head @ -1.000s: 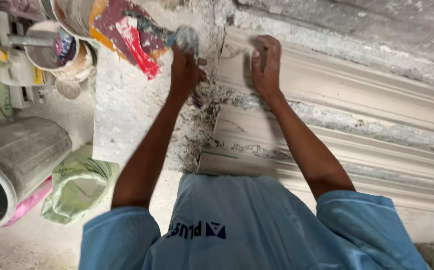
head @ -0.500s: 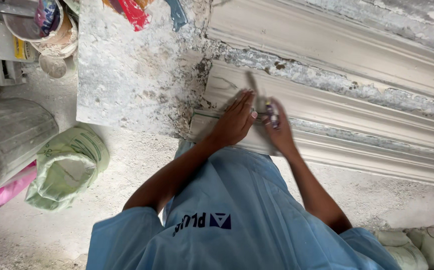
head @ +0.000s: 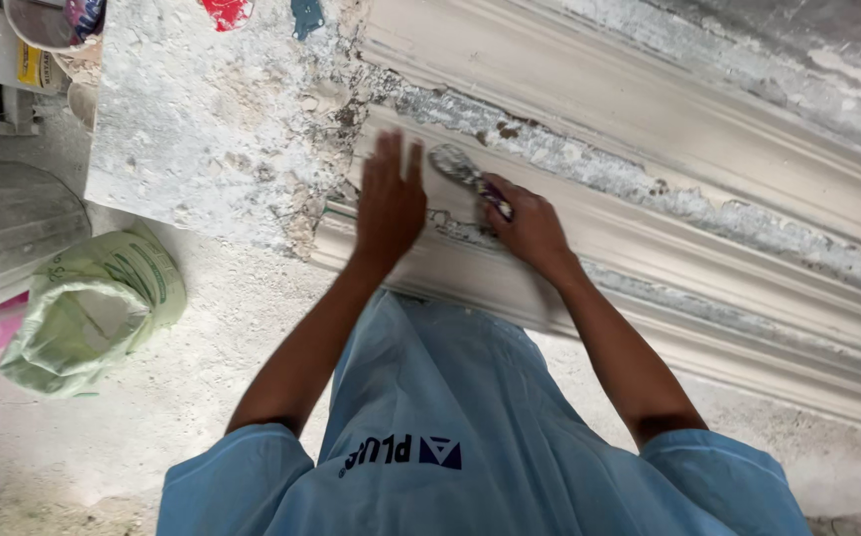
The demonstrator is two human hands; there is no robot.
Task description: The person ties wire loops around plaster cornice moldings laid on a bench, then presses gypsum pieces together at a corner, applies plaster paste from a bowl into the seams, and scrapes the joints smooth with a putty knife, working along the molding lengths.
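A long white plaster moulding lies across the floor from upper left to lower right, with rough grey patches along its ridges. My left hand rests flat on the moulding's left end, fingers spread and pointing away from me. My right hand grips a small putty knife whose plaster-caked blade touches the moulding just right of my left hand's fingertips. My blue shirt fills the bottom of the view.
A rough plaster-covered slab lies to the left of the moulding. A rolled-down green sack sits on the dusty floor at left, beside a grey drum. Buckets and containers crowd the top left corner.
Both hands came down from the slab's far edge to the moulding's left end. The left hand has flattened out, and the right hand now works the putty knife against the moulding.
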